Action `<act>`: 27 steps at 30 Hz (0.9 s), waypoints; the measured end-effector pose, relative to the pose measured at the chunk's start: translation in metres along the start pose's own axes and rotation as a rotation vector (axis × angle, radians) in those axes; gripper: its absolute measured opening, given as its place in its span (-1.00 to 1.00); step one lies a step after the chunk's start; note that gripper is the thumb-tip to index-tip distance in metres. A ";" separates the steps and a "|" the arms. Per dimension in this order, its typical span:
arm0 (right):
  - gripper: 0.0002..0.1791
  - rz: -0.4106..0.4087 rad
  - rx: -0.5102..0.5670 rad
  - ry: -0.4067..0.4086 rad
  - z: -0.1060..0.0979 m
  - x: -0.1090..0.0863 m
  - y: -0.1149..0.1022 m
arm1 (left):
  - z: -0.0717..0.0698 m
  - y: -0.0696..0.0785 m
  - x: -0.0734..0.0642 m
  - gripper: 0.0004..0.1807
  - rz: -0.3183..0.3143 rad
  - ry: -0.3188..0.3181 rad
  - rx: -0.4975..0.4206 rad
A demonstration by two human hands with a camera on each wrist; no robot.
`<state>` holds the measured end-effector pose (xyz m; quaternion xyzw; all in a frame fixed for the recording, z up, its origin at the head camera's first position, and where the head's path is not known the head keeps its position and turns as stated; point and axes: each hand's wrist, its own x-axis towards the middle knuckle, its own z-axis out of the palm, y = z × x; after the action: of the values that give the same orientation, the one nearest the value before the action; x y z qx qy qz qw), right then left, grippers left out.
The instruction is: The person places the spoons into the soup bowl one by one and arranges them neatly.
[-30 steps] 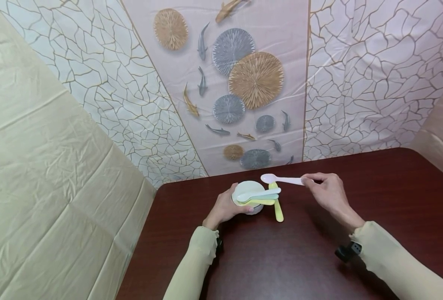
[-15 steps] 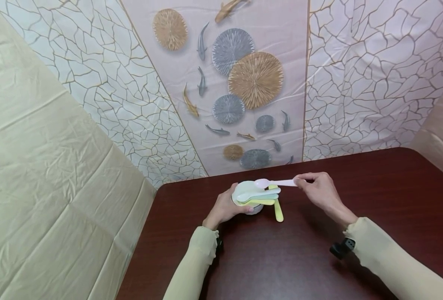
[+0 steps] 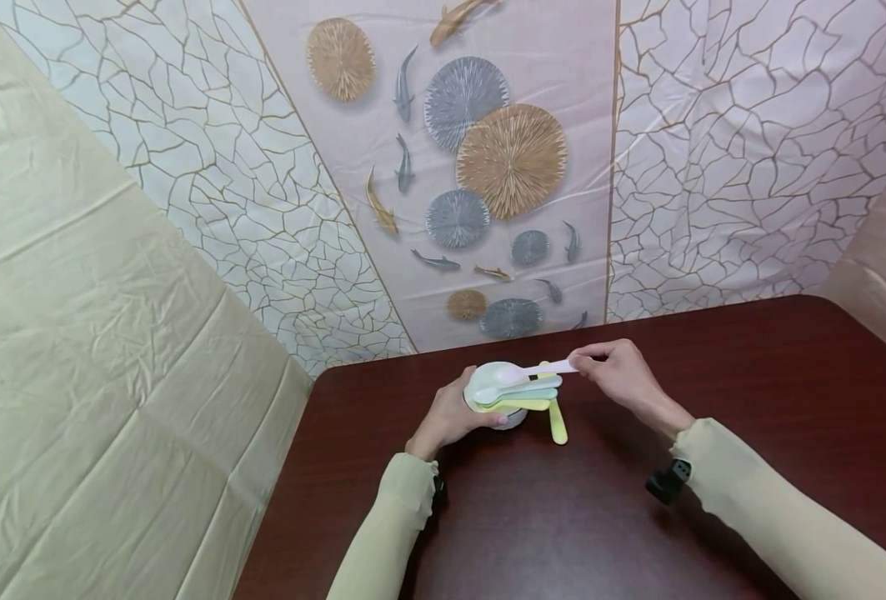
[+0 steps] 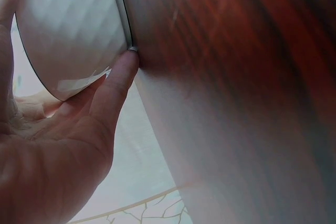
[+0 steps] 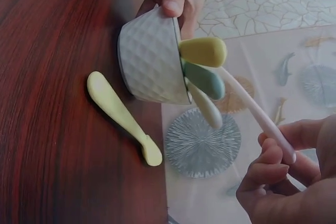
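My left hand [image 3: 446,418] grips a white bowl [image 5: 149,59] with a diamond-textured outside, its thumb at the rim. In the left wrist view that hand [image 4: 68,150] wraps round the bowl's side. Resting in the bowl are a yellow spoon [image 5: 202,52], a green spoon [image 5: 206,80] and a white spoon [image 5: 206,107], their handles sticking out over the rim to the right. My right hand [image 3: 626,377] pinches a pale pink spoon [image 5: 257,113] by its handle end. The pink spoon's head is over the bowl's opening. Another yellow spoon [image 5: 118,109] lies on the table beside the bowl.
The dark red-brown table [image 3: 563,517] ends at a back edge close behind the bowl. A patterned wall covering [image 3: 382,275] rises behind it, and a pale quilted cloth [image 3: 112,375] hangs at the left.
My right hand has moved left with the pink spoon, bringing its head from beside the bowl to over its opening. The left hand and bowl have stayed in place.
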<state>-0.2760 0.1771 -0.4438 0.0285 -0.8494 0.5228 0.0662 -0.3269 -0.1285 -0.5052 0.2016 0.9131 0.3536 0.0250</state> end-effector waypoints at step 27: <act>-0.66 0.020 -0.041 -0.116 0.034 0.030 0.009 | -0.001 -0.002 0.001 0.00 -0.001 -0.005 0.010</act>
<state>-0.3100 0.1513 -0.4625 0.0489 -0.8625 0.5035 0.0123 -0.3290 -0.1301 -0.5057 0.2022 0.9148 0.3486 0.0265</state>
